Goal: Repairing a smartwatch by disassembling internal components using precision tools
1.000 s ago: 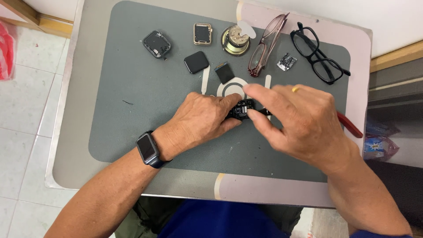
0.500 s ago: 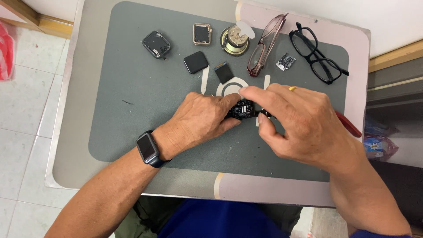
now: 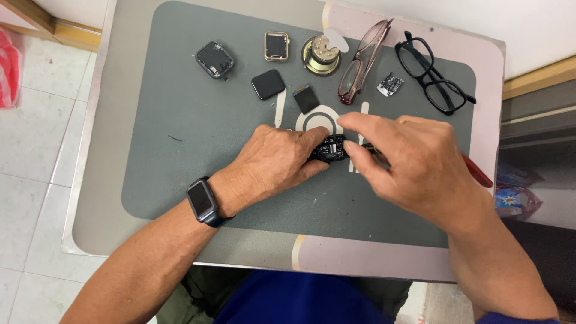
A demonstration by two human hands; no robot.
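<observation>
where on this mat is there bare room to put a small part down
The widest bare patch is the mat's left side, below the dark watch case and left of the left hand. A bare strip also runs along the near edge. The far edge is crowded: watch parts, speaker, two pairs of glasses.

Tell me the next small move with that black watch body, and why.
Probably steady it first: the left hand pins the black watch body to the mat, while the right hand pinches its far side with a red-handled tool underneath. Then work the tool tip in.
</observation>
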